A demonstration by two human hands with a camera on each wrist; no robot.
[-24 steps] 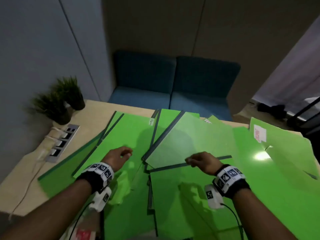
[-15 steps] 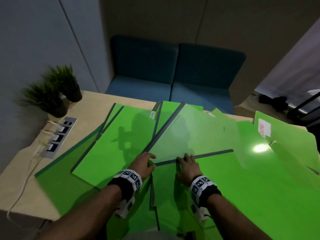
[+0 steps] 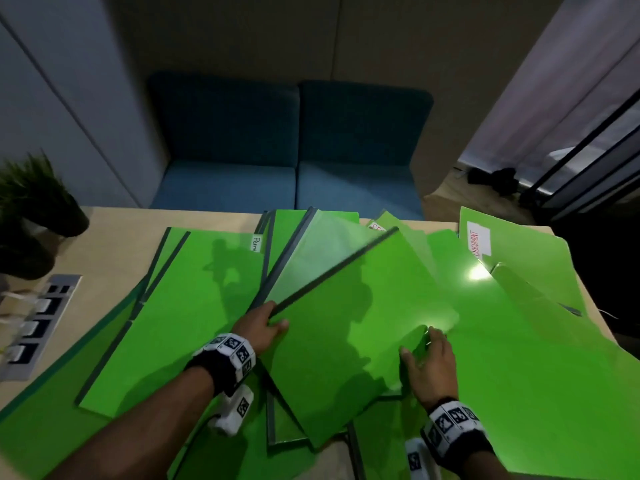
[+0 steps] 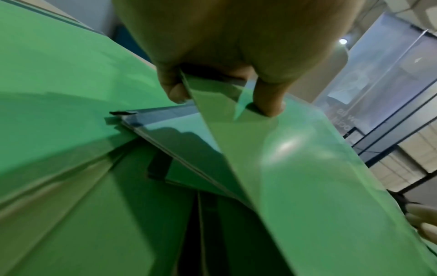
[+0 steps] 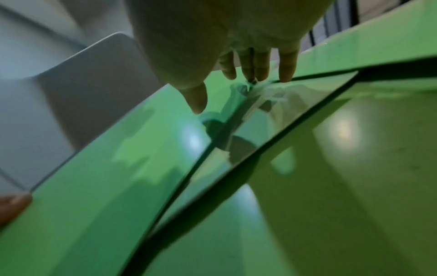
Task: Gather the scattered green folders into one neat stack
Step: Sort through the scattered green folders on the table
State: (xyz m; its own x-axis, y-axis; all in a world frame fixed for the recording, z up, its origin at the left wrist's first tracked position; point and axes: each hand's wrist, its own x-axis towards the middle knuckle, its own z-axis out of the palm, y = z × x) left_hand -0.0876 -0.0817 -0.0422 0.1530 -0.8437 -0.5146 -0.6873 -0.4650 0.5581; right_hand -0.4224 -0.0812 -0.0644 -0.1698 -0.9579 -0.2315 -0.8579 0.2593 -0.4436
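One folder [image 3: 346, 327] is pinched by the left hand [image 3: 258, 329], steadied by the right hand's [image 3: 427, 368] spread fingers; the rest are left unstacked.

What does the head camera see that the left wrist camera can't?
Only the head view shows the blue sofa, the potted plants, the socket strip, the wooden table and the whole right hand with fingers spread on the lifted folder.

Only the left wrist view shows the grip up close: thumb and finger pinching the folder's corner, with stacked edges underneath.

Both show the left hand holding that folder above other green folders.
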